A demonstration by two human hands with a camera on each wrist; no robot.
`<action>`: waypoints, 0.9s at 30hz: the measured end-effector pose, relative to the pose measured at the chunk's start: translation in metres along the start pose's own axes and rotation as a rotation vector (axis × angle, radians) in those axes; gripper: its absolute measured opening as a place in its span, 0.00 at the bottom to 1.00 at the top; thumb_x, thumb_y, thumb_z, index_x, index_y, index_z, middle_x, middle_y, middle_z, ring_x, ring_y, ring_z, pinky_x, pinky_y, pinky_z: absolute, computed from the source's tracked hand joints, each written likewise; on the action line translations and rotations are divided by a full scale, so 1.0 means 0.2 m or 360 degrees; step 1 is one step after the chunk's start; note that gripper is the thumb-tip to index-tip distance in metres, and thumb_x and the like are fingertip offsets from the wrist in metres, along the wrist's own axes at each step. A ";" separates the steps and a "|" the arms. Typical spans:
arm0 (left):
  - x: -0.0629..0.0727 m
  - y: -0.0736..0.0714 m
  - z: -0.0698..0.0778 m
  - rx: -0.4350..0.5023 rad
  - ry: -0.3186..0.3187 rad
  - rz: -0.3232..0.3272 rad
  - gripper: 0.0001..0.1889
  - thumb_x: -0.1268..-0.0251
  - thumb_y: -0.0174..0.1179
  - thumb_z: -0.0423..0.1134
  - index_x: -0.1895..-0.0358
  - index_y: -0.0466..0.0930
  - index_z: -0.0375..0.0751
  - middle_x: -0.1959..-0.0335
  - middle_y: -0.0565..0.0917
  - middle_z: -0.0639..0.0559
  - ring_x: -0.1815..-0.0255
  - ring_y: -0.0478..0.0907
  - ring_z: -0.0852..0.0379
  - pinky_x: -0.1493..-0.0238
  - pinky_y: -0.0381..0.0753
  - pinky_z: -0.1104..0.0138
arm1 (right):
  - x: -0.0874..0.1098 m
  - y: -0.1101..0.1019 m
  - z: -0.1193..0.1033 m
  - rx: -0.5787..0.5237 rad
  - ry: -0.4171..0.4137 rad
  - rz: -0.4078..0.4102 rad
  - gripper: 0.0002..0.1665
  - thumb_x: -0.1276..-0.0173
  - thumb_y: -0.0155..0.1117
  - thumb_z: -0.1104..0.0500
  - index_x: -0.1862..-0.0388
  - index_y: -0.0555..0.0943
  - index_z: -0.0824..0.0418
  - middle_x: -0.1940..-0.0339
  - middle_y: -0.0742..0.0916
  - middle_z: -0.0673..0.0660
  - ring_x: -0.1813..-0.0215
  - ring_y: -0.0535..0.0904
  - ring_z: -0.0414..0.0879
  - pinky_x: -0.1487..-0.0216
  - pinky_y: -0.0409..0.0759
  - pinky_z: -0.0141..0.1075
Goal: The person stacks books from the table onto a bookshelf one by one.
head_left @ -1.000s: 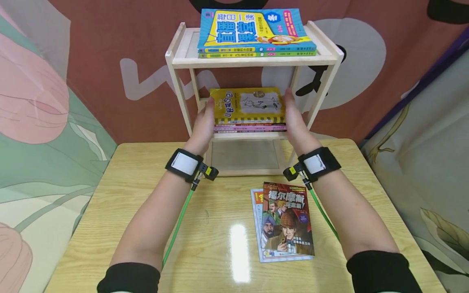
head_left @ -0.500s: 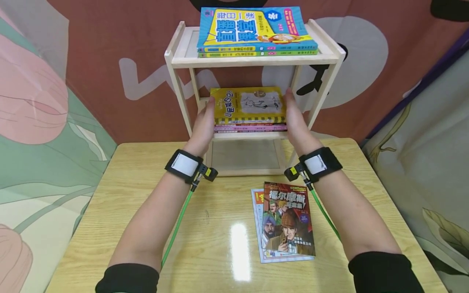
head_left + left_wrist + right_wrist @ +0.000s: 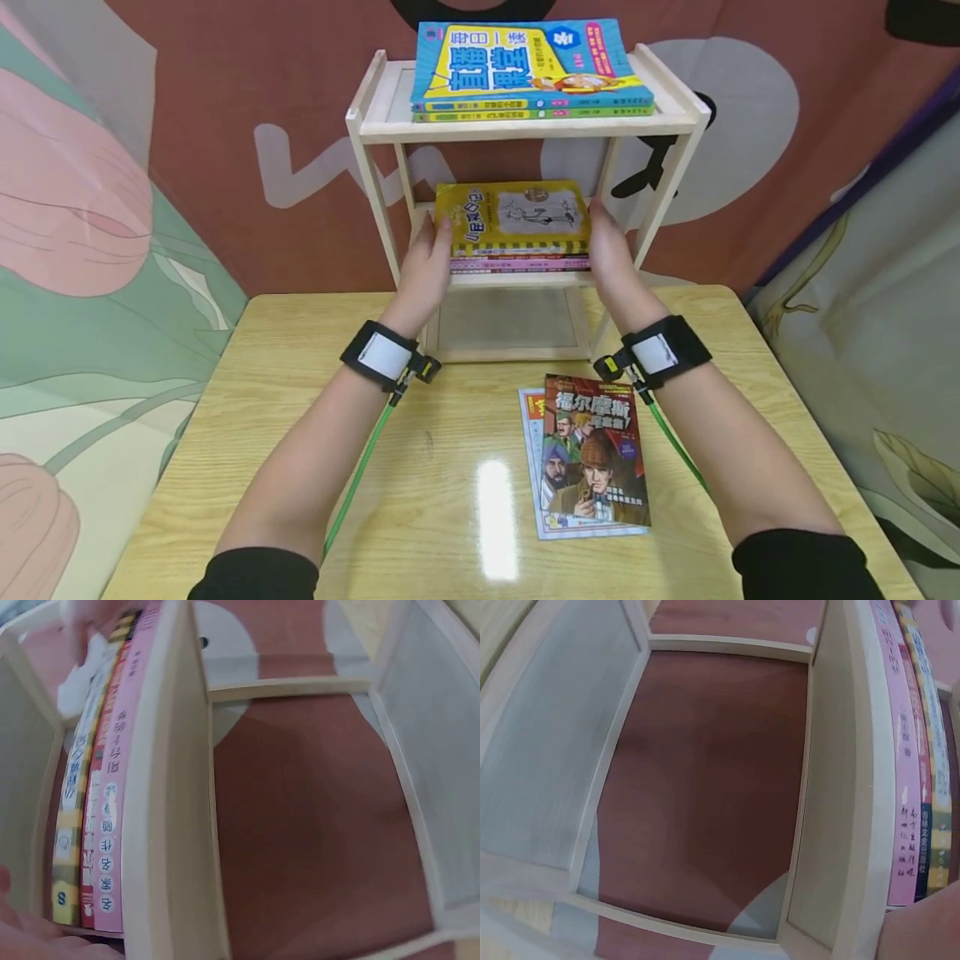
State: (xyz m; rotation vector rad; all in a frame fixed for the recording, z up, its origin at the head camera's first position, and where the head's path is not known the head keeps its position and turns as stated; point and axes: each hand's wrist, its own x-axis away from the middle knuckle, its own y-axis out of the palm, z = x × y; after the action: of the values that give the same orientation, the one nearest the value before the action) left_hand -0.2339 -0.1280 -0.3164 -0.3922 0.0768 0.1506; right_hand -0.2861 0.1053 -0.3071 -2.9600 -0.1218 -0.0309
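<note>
A yellow comic book (image 3: 491, 232) lies on top of a short stack on the middle shelf of a small wooden rack (image 3: 525, 127). Beneath it are a red-spined book (image 3: 96, 817) and a pink-spined book (image 3: 114, 825), clearest in the left wrist view. My left hand (image 3: 424, 271) rests at the stack's left end, thumb along the yellow cover's edge and apart from the fingers. At the right end, my right hand (image 3: 615, 262) lies flat against the books, its far fingers partly hidden behind them.
Two blue and green books (image 3: 517, 71) lie on the rack's top shelf. A dark detective book (image 3: 596, 450) overlaps a pale blue booklet (image 3: 531, 467) on the wooden table (image 3: 390, 500). The rack's bottom shelf (image 3: 510, 321) shows under the stack.
My left hand has drawn slightly back toward me, and its thumb now stands out from the fingers. The right hand has shifted down a little. The stack stays on its shelf.
</note>
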 end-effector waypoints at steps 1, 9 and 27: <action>0.01 0.00 0.00 -0.0012 0.0052 0.0004 0.41 0.29 0.30 0.65 0.24 0.38 0.41 0.23 0.47 0.49 0.24 0.45 0.59 0.26 0.48 0.66 | 0.01 0.00 0.00 0.0073 -0.0018 0.0008 0.39 0.27 0.24 0.32 0.24 0.52 0.48 0.32 0.67 0.57 0.36 0.64 0.47 0.30 0.58 0.42; 0.12 0.03 -0.04 -0.0101 0.0443 0.0041 0.38 0.25 0.37 0.55 0.25 0.36 0.35 0.23 0.45 0.43 0.23 0.43 0.60 0.26 0.46 0.69 | 0.14 -0.01 0.02 0.0409 -0.0123 -0.0015 0.40 0.25 0.28 0.36 0.22 0.39 0.52 0.21 0.51 0.54 0.22 0.44 0.49 0.24 0.43 0.50; 0.41 0.06 -0.18 -0.0279 0.0601 -0.0009 0.37 0.25 0.36 0.55 0.24 0.31 0.40 0.22 0.37 0.48 0.22 0.37 0.59 0.24 0.42 0.60 | 0.39 -0.01 0.22 0.0395 -0.0589 -0.0068 0.39 0.23 0.43 0.52 0.22 0.38 0.57 0.21 0.45 0.55 0.22 0.38 0.48 0.24 0.40 0.52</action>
State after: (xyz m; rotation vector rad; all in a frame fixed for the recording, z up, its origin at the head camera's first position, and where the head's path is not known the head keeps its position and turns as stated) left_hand -0.1570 -0.1205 -0.3626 -0.5922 0.4365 0.0764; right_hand -0.2084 0.1208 -0.3485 -2.6816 -0.2196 0.4908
